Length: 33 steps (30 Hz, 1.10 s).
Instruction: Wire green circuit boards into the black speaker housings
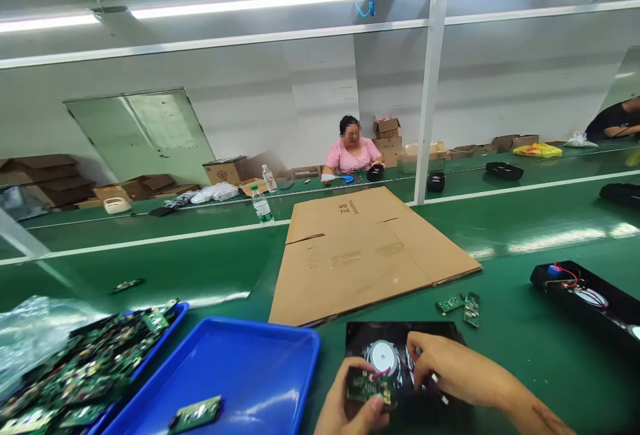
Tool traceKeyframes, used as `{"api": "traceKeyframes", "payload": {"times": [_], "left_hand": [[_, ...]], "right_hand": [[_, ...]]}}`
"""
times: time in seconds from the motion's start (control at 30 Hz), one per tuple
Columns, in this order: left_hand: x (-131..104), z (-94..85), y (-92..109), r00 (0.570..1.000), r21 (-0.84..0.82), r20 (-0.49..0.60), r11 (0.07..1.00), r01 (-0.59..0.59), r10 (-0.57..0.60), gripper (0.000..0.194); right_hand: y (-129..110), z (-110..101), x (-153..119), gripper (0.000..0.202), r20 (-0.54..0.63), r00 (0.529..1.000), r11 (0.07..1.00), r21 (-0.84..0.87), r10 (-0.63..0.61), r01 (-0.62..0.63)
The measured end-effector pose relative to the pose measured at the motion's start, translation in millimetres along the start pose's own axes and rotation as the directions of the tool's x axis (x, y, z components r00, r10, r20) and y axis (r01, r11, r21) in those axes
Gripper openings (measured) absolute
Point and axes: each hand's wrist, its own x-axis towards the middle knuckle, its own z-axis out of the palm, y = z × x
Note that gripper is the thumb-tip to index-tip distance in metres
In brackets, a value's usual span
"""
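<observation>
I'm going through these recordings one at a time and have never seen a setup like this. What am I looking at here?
There is no robot: these are a person's own bare hands. The single picture comes from a camera worn on that person's head, looking forward and down.

The left hand holds a green circuit board with a reddish wire near its top edge. The right hand is bent over a black case beside a round white part; its exact grip is unclear.

On the green table lie a blue tray with one board in it, a heap of boards at far left, and flat cardboard. Across from them sits a co-worker in pink.
</observation>
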Motion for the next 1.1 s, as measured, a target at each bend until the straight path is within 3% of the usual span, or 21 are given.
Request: {"api": "traceKeyframes", "payload": {"times": [0.07,0.17,0.27,0.4,0.53,0.7,0.93,1.0,1.1], "left_hand": [[2.2,2.8,6.1,0.998,0.047,-0.057,0.998,-0.036,0.039,0.053],[5.6,8.2,16.2,0.971,0.202,-0.121,0.963,-0.178,0.205,0.044],[9.2,15.3,22.8,0.944,0.43,-0.1,0.869,-0.245,0.315,0.028],[14.1,21.3,20.3,0.939,0.517,-0.088,0.821,-0.242,0.332,0.026],[16.5,19.2,10.8,0.945,0.541,-0.115,0.817,-0.198,0.305,0.031],[11.8,18.3,11.5,0.927,0.654,-0.053,0.714,-0.25,0.372,0.024],[3.9,27.4,23.3,0.922,0.687,-0.024,0.676,-0.266,0.387,0.021],[4.0,28.1,23.5,0.926,0.687,-0.016,0.678,-0.263,0.376,0.021],[5.8,27.4,22.1,0.935,0.703,0.001,0.665,-0.253,0.355,0.021]], "right_hand": [[-2.7,-0.3,3.5,0.037,-0.024,1.0,0.999,0.038,-0.002,0.002],[-9.7,-0.7,9.2,0.023,-0.114,0.992,0.985,0.169,0.047,-0.027],[-15.6,3.6,14.4,0.018,-0.244,0.959,0.941,0.335,0.145,-0.057],[-18.6,17.8,20.9,0.016,-0.325,0.941,0.929,0.368,0.096,0.032],[-18.7,31.1,22.6,0.007,-0.355,0.913,0.921,0.385,0.202,-0.054],[-19.2,41.9,18.9,0.017,-0.467,0.884,0.981,0.154,-0.032,0.116],[-20.3,51.4,17.6,0.018,-0.627,0.718,0.946,-0.289,-0.301,0.144],[-20.3,48.3,16.9,0.017,-0.607,0.696,0.9,-0.415,-0.384,0.134],[-19.0,42.4,16.8,0.013,-0.49,0.705,0.771,-0.625,-0.512,0.125]]}}
